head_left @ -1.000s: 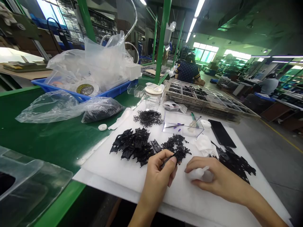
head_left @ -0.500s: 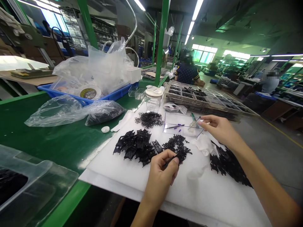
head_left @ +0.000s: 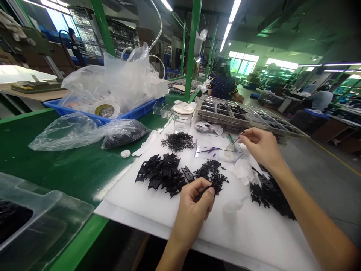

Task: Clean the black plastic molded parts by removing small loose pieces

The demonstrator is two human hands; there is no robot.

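Observation:
My left hand [head_left: 194, 205] is closed on a flat black plastic part [head_left: 203, 191], just in front of a heap of tiny black pieces [head_left: 211, 173]. My right hand [head_left: 261, 146] pinches the top of a thin, dark-tipped stick [head_left: 235, 141]. The stick's lower end reaches down to a small glass bottle [head_left: 229, 150] inside a shallow clear tray [head_left: 197, 149]. Also in that tray lie a dark slim tool and a few purple bits. Left of my left hand is a pile of black plastic parts [head_left: 160, 173]; under my right forearm spreads another black pile [head_left: 270, 195].
A white board [head_left: 126, 205] covers the bench in front of me. Behind are small black rings [head_left: 177, 141], a lidded clear jar [head_left: 182, 116] and a compartment tray [head_left: 208, 114]. A crumpled white tissue [head_left: 244, 171] sits right. Plastic bags fill a blue bin [head_left: 62, 111]. Co-workers sit farther back.
My right hand has moved slightly right and up, raising the thin stick a little. My left hand stays nearly where it was, still holding the black part.

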